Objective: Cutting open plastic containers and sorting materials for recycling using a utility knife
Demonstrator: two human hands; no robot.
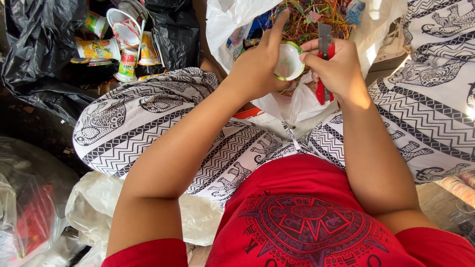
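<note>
- While it is being held over the lap, the small round cup [288, 62] is being shown mouth-on: white inside, w/ a green rim.
- The cup is being gripped by the left hand [257, 64], fingers curled round its side, forefinger pointing up.
- A red-handled cutter [324, 59] is being clenched in the right hand [336, 69], fingers closed tight on the handle, grey blade being pressed at the cup's rim.
- Just beyond the hands, a white plastic bag [232, 20] is being kept open, w/ coloured strips and scraps inside.
- At upper left, a pile of printed cups [118, 44] is being held among black bags [34, 44].
- The ground is being covered by bags; legs in patterned black & white cloth [148, 118] are being spread under the work.
</note>
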